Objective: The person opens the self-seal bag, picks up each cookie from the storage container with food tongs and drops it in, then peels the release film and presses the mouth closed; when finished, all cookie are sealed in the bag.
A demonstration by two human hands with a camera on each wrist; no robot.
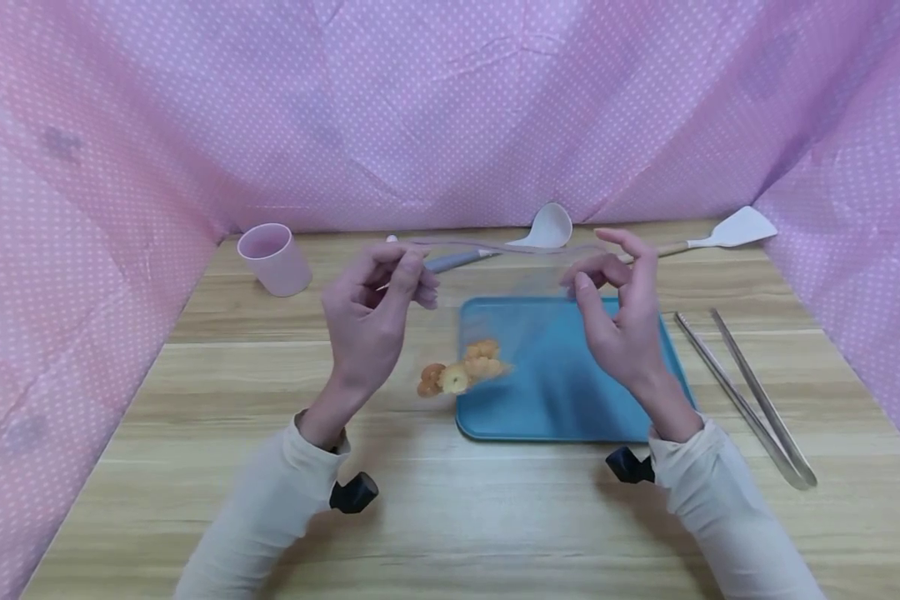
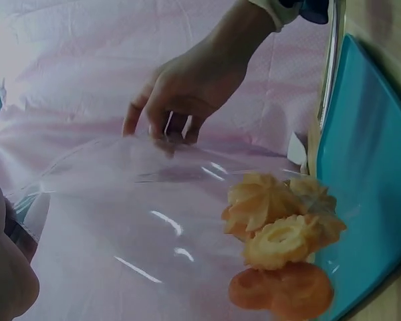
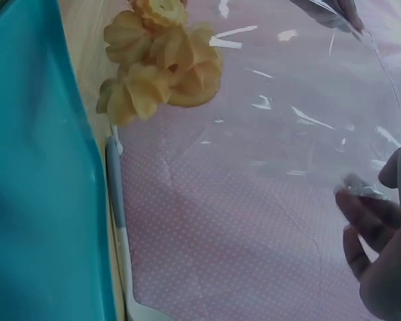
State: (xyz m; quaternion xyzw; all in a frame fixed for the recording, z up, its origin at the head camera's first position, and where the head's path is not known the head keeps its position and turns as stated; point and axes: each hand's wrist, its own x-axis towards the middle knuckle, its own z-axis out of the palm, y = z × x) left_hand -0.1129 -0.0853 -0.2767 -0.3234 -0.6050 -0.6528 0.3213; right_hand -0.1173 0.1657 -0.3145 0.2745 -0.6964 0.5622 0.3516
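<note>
A clear plastic bag (image 2: 154, 221) hangs spread between both hands, its top edge bowing from one to the other. Golden-brown flower-shaped cookies (image 1: 461, 375) lie bunched in its lower part, some ridged and one with a ring-like centre. My left hand (image 1: 371, 321) pinches the bag's upper left side between thumb and fingers. At the upper right side, my right hand (image 1: 622, 308) pinches the film, with its index finger raised; crumpled plastic shows at those fingertips in the right wrist view. The cookies hang over the left edge of a blue tray (image 1: 570, 408).
A pink cup (image 1: 273, 260) stands at the back left. Along the back lie a white ladle (image 1: 551, 227) with a grey handle and a white spatula (image 1: 742, 227). Metal tongs (image 1: 750, 400) rest right of the tray. Pink dotted cloth (image 1: 450, 117) encloses the wooden table.
</note>
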